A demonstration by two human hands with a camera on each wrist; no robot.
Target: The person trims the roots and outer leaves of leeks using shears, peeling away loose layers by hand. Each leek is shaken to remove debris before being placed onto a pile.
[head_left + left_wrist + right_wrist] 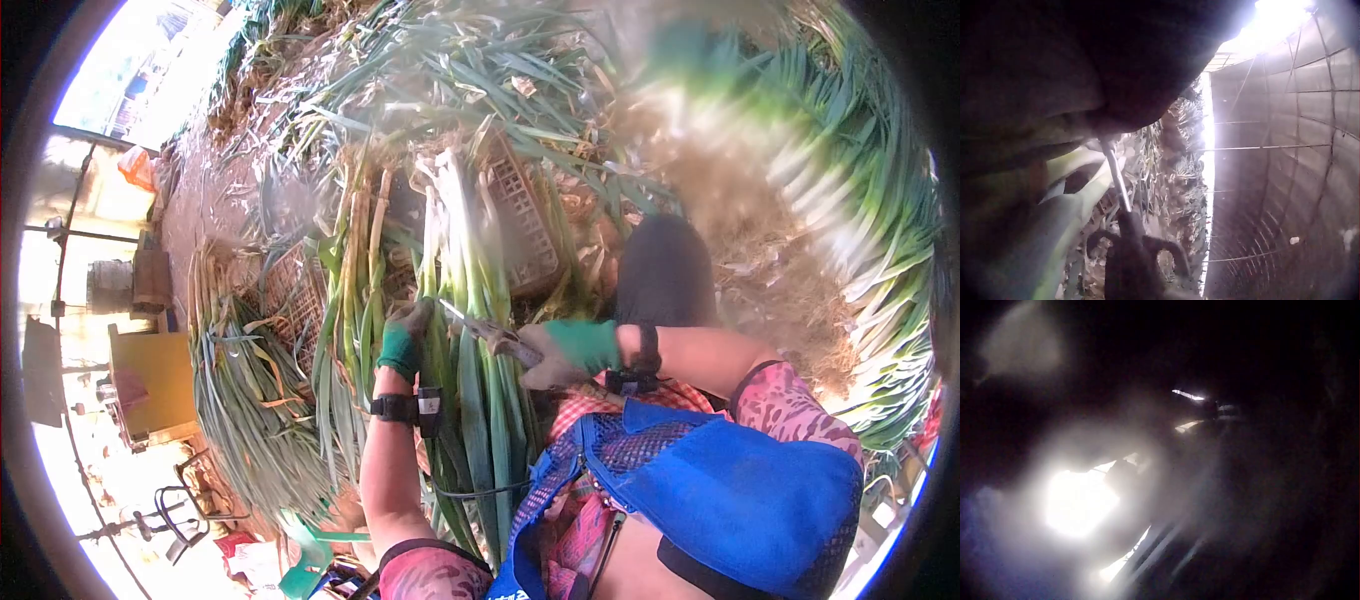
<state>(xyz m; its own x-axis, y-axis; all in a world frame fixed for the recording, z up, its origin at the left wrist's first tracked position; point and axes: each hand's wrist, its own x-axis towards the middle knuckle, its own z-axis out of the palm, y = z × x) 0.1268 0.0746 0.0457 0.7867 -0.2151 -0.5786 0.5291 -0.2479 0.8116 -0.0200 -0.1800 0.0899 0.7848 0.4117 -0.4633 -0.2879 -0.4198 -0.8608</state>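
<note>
In the head view the left hand (405, 335), in a grey and green glove, grips a leek (432, 370) at its green part. The right hand (562, 352), gloved alike, holds a tool (515, 347) with a dark handle; its metal shaft points at the left hand. Pale-stemmed leeks (470, 260) lie beside the left hand, leaves toward the person. The left wrist view shows the tool's metal shaft (1117, 178) meeting the dark shape of the left hand (1129, 75), with green and white stalks (1063, 219) beside it. The right wrist view is dark and blurred.
A brown plastic crate (522, 215) stands beyond the leeks, with another crate (293, 295) to the left. More leeks (250, 370) lie at the left, and a long curved row (870, 190) runs along the right. Loose leaves (450, 75) cover the ground ahead. A dark knee (665, 270) is near the right hand.
</note>
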